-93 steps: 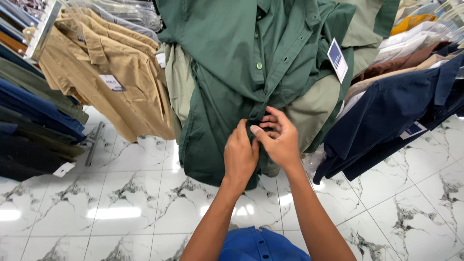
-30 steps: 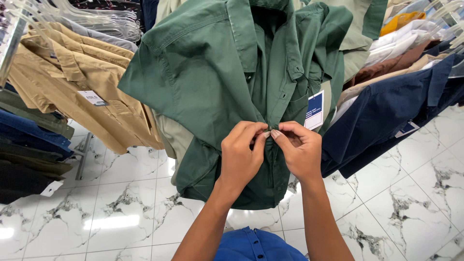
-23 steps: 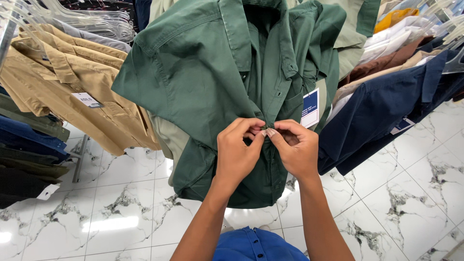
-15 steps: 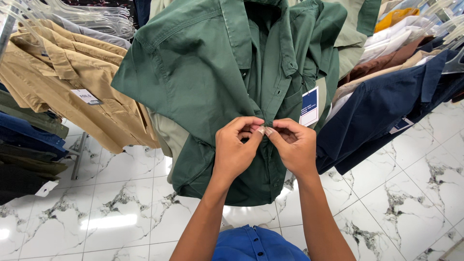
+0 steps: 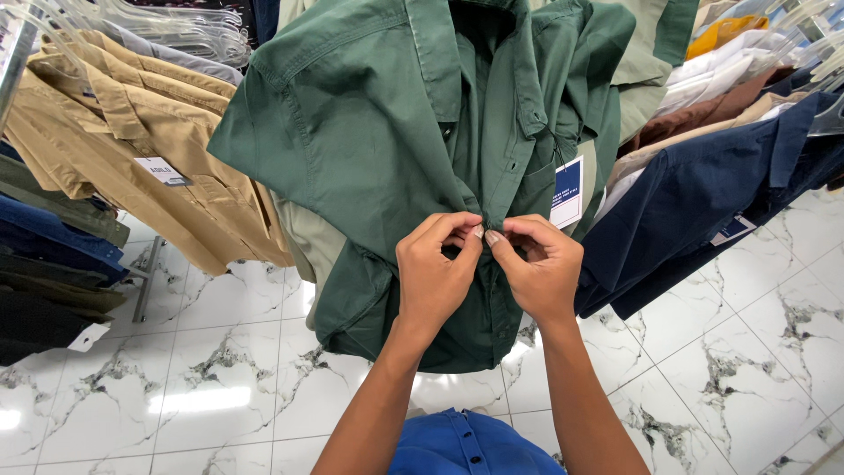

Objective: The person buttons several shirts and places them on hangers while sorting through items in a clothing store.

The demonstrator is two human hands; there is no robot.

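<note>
Two bare forearms are rising from the bottom edge, above a bit of blue buttoned cloth (image 5: pixel 470 449) lying closest to the camera. The left hand (image 5: pixel 435 277) and the right hand (image 5: pixel 541 273) are meeting at the middle, thumb and forefinger tips almost touching each other. Both sets of fingers (image 5: pixel 466 230) are pinching narrow on the front button strip of one green shirt (image 5: pixel 369 149), each hand gripping an edge of the cloth at the same spot; whether a button is sitting between them cannot be told.

The green shirt is hanging with its long axis running up and down, collar at the top of the view and hem pointing toward the floor, its open front facing the camera and one short sleeve spreading out to the left. One white and blue tag (image 5: pixel 567 192) is dangling just beside the right hand.

Farther back, one tan shirt (image 5: pixel 149 158) with a white tag is hanging to the left, and one navy shirt (image 5: pixel 703 193) is hanging to the right. Under everything, the white marbled tile floor (image 5: pixel 220 387) is showing.
</note>
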